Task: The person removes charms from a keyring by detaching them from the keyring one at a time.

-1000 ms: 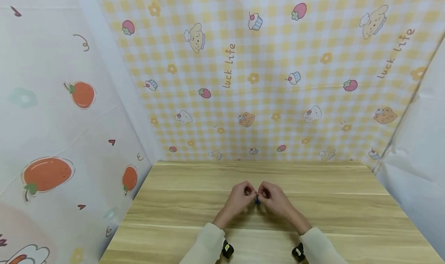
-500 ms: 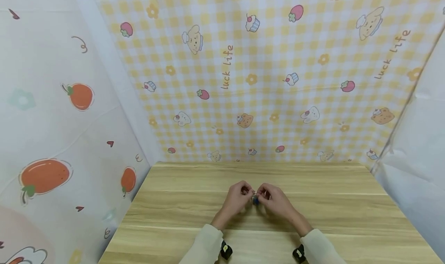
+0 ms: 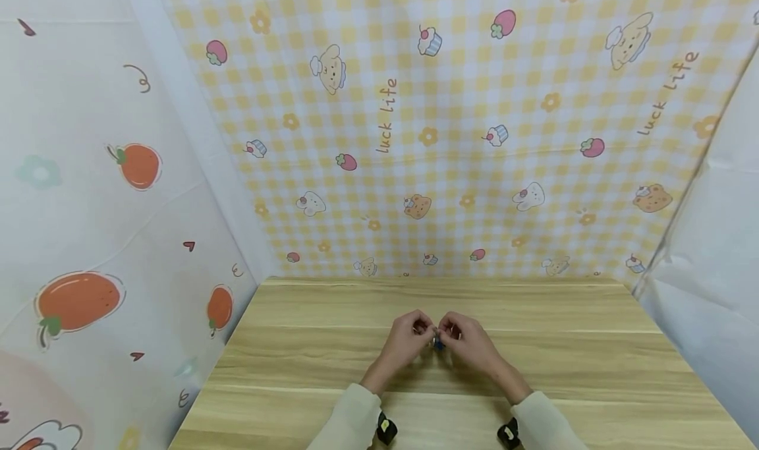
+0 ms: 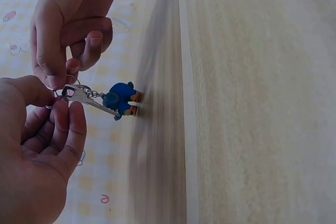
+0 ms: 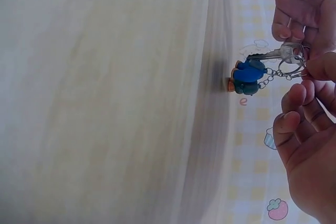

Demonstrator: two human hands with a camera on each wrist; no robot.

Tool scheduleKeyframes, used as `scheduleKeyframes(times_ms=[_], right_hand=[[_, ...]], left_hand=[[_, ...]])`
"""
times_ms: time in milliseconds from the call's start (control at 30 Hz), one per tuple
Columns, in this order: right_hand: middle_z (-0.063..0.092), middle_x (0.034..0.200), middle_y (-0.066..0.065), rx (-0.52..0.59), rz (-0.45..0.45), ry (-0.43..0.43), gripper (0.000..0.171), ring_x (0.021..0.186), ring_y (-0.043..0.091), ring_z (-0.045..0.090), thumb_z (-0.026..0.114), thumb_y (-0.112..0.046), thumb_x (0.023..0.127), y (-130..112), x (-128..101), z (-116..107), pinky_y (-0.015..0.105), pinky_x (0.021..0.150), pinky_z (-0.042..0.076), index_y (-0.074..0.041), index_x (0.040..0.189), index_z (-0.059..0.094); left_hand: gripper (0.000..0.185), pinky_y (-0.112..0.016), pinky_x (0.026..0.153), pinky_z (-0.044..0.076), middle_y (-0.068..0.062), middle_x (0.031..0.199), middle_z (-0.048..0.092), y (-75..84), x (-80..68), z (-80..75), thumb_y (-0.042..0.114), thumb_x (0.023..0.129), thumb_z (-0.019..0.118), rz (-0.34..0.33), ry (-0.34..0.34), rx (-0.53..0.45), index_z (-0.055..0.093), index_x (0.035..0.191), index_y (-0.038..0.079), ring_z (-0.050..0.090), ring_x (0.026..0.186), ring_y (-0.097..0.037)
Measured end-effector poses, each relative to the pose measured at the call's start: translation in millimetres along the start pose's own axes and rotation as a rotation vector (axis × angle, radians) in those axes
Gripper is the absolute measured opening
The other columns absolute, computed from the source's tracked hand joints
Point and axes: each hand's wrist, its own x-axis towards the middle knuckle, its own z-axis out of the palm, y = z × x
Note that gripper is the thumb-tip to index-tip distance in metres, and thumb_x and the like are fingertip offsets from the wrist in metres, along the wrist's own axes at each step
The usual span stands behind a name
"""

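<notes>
Keys first: a silver key (image 4: 86, 99) on a small key ring (image 5: 292, 60), with a blue figure charm (image 4: 122, 98) hanging from a short chain, sits between my two hands above the middle of the bench (image 3: 308, 344). My left hand (image 4: 39, 150) has its thumb and forefinger pinched on the head of the key and the ring, the other fingers loosely curled beneath. My right hand (image 4: 71, 22) is pinched on the ring from the other side, thumb and forefinger tips closed on the wire, the remaining fingers bent in toward the palm. From the head view both hands (image 3: 409, 338) meet fingertip to fingertip, and I see only a speck of blue between them. The charm dangles free of both hands in the wrist views, close to the wooden surface; I cannot tell whether it touches the wood. Both sleeves (image 3: 350, 417) are pale cream, resting near the front edge of the bench. Behind it hangs a yellow checked backdrop (image 3: 450, 140) printed with cartoon animals and strawberries.
</notes>
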Motion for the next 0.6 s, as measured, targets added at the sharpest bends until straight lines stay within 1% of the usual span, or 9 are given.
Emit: scheduleKeyframes(times_ms=[100, 333, 467, 600], right_hand=[[0.063, 0.082, -0.009, 0.003, -0.012, 0.01, 0.017, 0.07, 0.002, 0.053, 0.073, -0.005, 0.099, 0.9, 0.6, 0.5, 0.023, 0.061, 0.046, -0.019, 0.092, 0.067], [0.064, 0.082, -0.009, 0.021, -0.059, 0.025, 0.017, 0.07, 0.003, 0.053, 0.074, -0.002, 0.097, 1.6, -0.3, -1.3, 0.023, 0.061, 0.047, -0.017, 0.091, 0.068], [0.065, 0.083, -0.009, 0.021, -0.033, 0.022, 0.017, 0.07, 0.003, 0.053, 0.074, -0.005, 0.098, 1.2, -1.6, -3.0, 0.023, 0.061, 0.047, -0.019, 0.092, 0.068], [0.065, 0.085, -0.008, 0.015, 0.013, 0.01, 0.012, 0.07, 0.003, 0.053, 0.072, -0.01, 0.101, 0.7, -2.9, -4.7, 0.023, 0.062, 0.047, -0.02, 0.094, 0.069]], left_hand=[[0.005, -0.018, 0.07, 0.053, -0.003, 0.088, 0.071, -0.9, 0.2, -0.2, 0.004, 0.099, 0.068, -0.006, 0.002, -0.003, 0.072, 0.097, 0.007, 0.06, 0.077, -0.002], [0.006, -0.019, 0.068, 0.052, -0.002, 0.087, 0.07, -2.3, 0.5, -1.8, 0.006, 0.101, 0.068, -0.016, 0.023, -0.004, 0.071, 0.096, 0.008, 0.059, 0.076, -0.003], [0.005, -0.019, 0.068, 0.052, -0.002, 0.088, 0.07, -0.8, 0.6, -2.0, 0.007, 0.101, 0.068, -0.013, 0.022, -0.003, 0.071, 0.097, 0.008, 0.059, 0.076, -0.002], [0.006, -0.019, 0.068, 0.052, -0.002, 0.088, 0.069, 1.9, 0.6, -1.7, 0.007, 0.101, 0.068, -0.012, 0.023, -0.002, 0.071, 0.097, 0.008, 0.058, 0.076, -0.003]])
